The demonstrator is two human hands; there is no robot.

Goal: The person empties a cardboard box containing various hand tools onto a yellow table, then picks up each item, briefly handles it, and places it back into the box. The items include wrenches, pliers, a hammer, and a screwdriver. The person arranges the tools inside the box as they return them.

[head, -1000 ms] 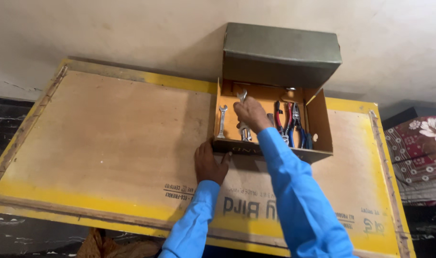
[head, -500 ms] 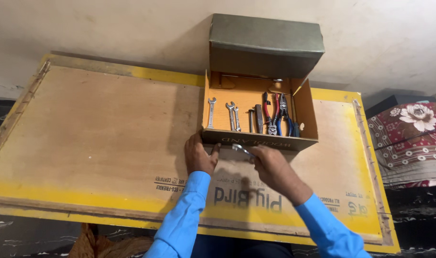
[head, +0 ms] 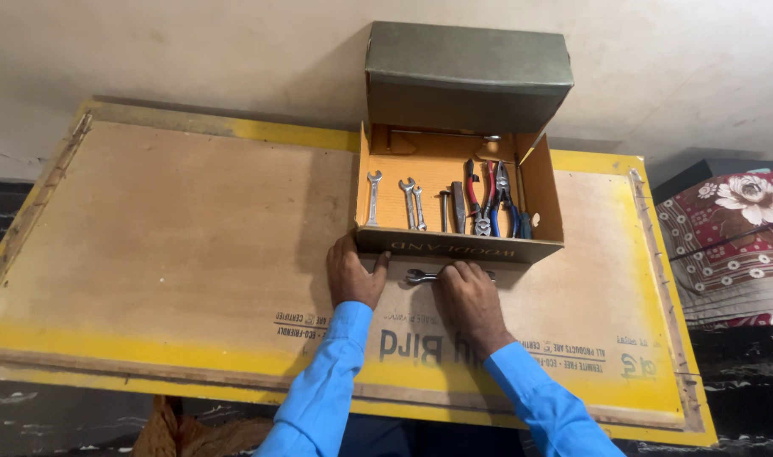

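An open cardboard box (head: 454, 247) with an orange inside and a raised grey-green lid stands on a plywood board (head: 175, 228). Inside lie several small spanners (head: 412, 201) and pliers with red and blue handles (head: 492, 203). My left hand (head: 353, 272) rests flat on the board, touching the box's front left corner. My right hand (head: 469, 298) presses a silver spanner (head: 422, 276) flat on the board just in front of the box; the fingers cover most of its shaft.
The board has yellow painted edges and lies on a dark stand against a pale wall. A floral red and white cloth (head: 729, 245) sits to the right. Something brown and woven (head: 183, 432) shows below the board's front edge.
My right hand took a spanner out of the box, carried it over the front wall and set it down on the board. The left hand stayed at the box corner.
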